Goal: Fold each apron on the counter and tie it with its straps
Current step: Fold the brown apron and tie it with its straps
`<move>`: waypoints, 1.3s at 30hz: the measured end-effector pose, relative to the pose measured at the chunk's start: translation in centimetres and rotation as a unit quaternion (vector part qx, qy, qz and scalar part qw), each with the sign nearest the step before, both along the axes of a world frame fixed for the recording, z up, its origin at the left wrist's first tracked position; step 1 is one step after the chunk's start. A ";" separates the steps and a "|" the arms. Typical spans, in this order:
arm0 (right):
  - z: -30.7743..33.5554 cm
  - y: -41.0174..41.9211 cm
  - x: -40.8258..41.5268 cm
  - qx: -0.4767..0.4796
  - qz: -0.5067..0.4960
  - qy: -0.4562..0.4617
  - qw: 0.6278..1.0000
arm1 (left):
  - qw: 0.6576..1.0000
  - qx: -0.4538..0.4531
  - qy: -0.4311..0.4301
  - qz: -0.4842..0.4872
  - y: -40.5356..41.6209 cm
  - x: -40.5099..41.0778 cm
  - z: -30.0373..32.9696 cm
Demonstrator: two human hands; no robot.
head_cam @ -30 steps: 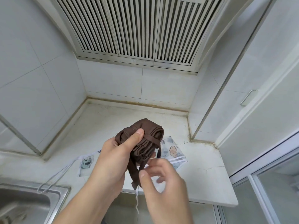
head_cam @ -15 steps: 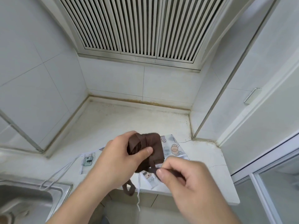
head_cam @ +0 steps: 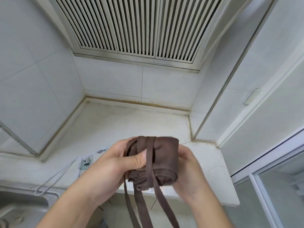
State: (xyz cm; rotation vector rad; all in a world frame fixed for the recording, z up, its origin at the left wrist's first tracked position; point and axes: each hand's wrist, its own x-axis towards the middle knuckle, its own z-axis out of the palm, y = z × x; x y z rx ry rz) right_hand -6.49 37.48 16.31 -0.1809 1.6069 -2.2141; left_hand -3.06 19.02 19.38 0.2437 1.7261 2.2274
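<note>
Apron: I have the brown apron (head_cam: 164,155) rolled into a bundle, held in the air above the tabletop's (head_cam: 131,122) front edge.
Hands: my left hand (head_cam: 118,160) grips 1 end, thumb pinning a strap; my right hand (head_cam: 189,163) cups the other end, fingers hidden behind it.
Straps: 3 lengths of strap (head_cam: 139,208) dangle below.
Risk: if my thumb slackens, I expect the wrap to loosen and the roll to unfurl.
Room: the tabletop behind is bare; the printed apron (head_cam: 85,163) lies left, its cords near the sink (head_cam: 24,204).
</note>
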 end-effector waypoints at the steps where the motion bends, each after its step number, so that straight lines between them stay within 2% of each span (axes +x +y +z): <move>1: -0.5 -0.5 0.8 -0.015 -0.011 -0.011 1.000 | 1.000 0.005 -0.015 0.016 -0.1 -0.1 0.1; 3: -0.9 -1.2 2.1 -0.014 -0.008 -0.022 1.000 | 0.997 -0.004 -0.039 0.065 -0.2 -0.4 0.0; 8: -2.0 -1.8 3.0 0.034 -0.013 -0.073 0.997 | 0.983 -0.100 -0.063 0.142 0.8 -0.9 -1.0; 13: -3.1 -0.6 3.1 -0.052 -0.028 -0.095 0.994 | 0.965 -0.128 -0.066 0.219 1.4 -1.4 -1.2; 16: -3.3 -0.5 3.3 -0.074 -0.027 -0.081 0.994 | 0.964 -0.129 -0.071 0.221 1.7 -1.6 -0.9; 19: -3.0 -0.9 3.3 -0.002 -0.067 -0.037 0.997 | 0.963 -0.140 -0.065 0.220 1.9 -1.6 -0.9; 22: -2.1 -1.0 3.1 0.003 -0.096 0.000 0.995 | 0.965 -0.155 -0.081 0.196 2.0 -1.6 -0.9; 31: -0.8 -0.2 2.8 0.032 -0.097 0.121 0.987 | 0.970 -0.106 -0.135 0.173 3.3 -1.3 -0.3; 39: -0.4 0.5 3.2 0.070 -0.078 0.115 0.988 | 0.973 -0.112 -0.134 0.149 3.2 -1.1 -0.7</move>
